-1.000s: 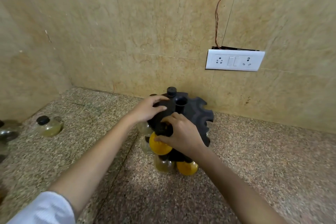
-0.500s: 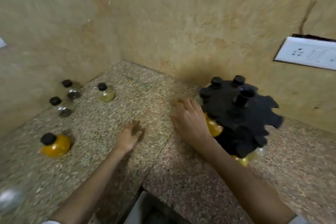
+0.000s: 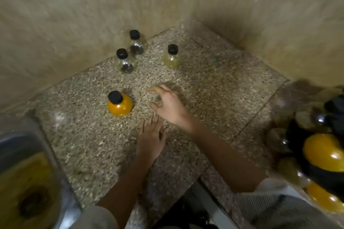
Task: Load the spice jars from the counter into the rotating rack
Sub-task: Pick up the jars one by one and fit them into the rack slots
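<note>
Several round spice jars with black caps stand on the speckled counter (image 3: 214, 87): an orange jar (image 3: 119, 104) nearest me, a pale yellow-green jar (image 3: 172, 58), and two clear jars with dark contents (image 3: 125, 61) (image 3: 137, 43) by the left wall. My right hand (image 3: 168, 105) hovers open, fingers curled, just right of the orange jar and apart from it. My left hand (image 3: 151, 138) lies open and flat below it, holding nothing. The black rotating rack (image 3: 333, 135), blurred at the right edge, carries orange and pale jars.
A steel sink (image 3: 28, 173) with a drain fills the lower left corner. Tiled walls meet in a corner behind the jars. The counter's front edge runs diagonally under my forearms. A white plate sits on the wall at the top left.
The view has swung left, away from the rack. Both hands have left the rack; my right hand has crossed over to the loose jars and my left hand rests below it.
</note>
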